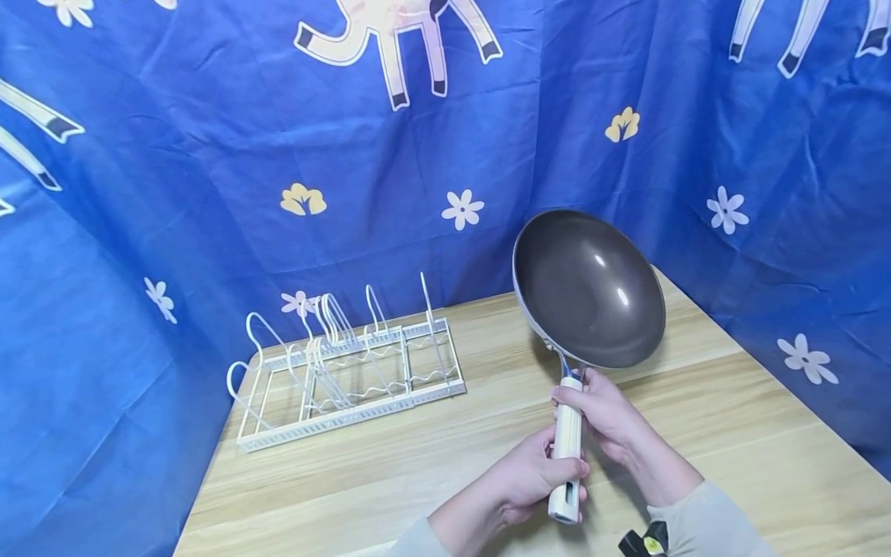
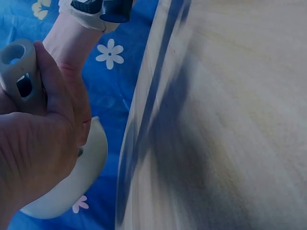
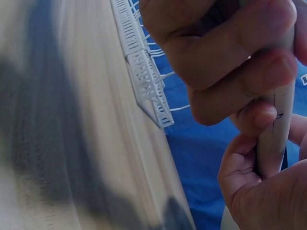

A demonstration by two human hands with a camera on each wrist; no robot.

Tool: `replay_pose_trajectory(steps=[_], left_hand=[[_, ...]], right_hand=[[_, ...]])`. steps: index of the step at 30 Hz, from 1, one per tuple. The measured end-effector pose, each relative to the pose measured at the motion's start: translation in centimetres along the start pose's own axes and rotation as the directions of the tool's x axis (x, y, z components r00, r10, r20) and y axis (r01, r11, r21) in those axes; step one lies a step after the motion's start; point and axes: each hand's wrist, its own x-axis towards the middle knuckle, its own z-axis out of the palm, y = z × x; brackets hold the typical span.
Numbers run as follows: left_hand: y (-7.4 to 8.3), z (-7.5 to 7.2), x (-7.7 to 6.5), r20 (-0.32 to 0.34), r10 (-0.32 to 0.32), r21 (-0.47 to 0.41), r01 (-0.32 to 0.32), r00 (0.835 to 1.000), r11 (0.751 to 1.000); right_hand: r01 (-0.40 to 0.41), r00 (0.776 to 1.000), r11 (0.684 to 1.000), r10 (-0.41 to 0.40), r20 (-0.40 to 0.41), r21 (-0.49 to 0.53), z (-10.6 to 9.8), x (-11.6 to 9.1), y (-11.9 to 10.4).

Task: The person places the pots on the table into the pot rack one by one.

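Note:
A deep wok [image 1: 588, 286] with a dark, glossy inside is held up over the right part of the table, its inside turned towards me. From its lower rim a cream handle [image 1: 568, 433] points down and back. My left hand [image 1: 532, 476] grips this handle close to its end, which has a hanging hole, thumb across the top. Higher up, my right hand [image 1: 605, 410] holds the handle right below the rim, thumb on the upper face. The wok's pale outside [image 2: 72, 187] shows in the left wrist view, and both hands' curled fingers [image 3: 225, 62] in the right wrist view.
On the table's left stands a white metal pan rack [image 1: 348, 402] with several upright wire dividers [image 1: 376, 305]. Blue patterned cloth [image 1: 418, 155] hangs behind and beside the wooden table [image 1: 334, 495]. A black device [image 1: 643, 540] sits at the right sleeve.

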Motion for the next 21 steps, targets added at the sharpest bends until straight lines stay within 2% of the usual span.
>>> replay_pose_trajectory(steps=[9,13,21], left_hand=[[0.2,0.2,-1.1,-0.040,0.051,0.101,-0.046,0.998,0.994],[0.1,0.3,-1.7,-0.079,0.068,0.152,-0.055,0.995,0.987],[0.0,0.4,-3.1,-0.165,0.105,0.289,-0.053,0.981,0.956]], right_hand=[[-0.002,0.998,1.000,0.003,0.055,-0.021,0.6,-0.8,-0.8],[0.000,0.997,1.000,0.002,0.072,-0.029,1.0,-1.1,-0.9],[0.044,0.990,0.999,-0.040,0.132,-0.025,1.8,-1.6,-1.1]])
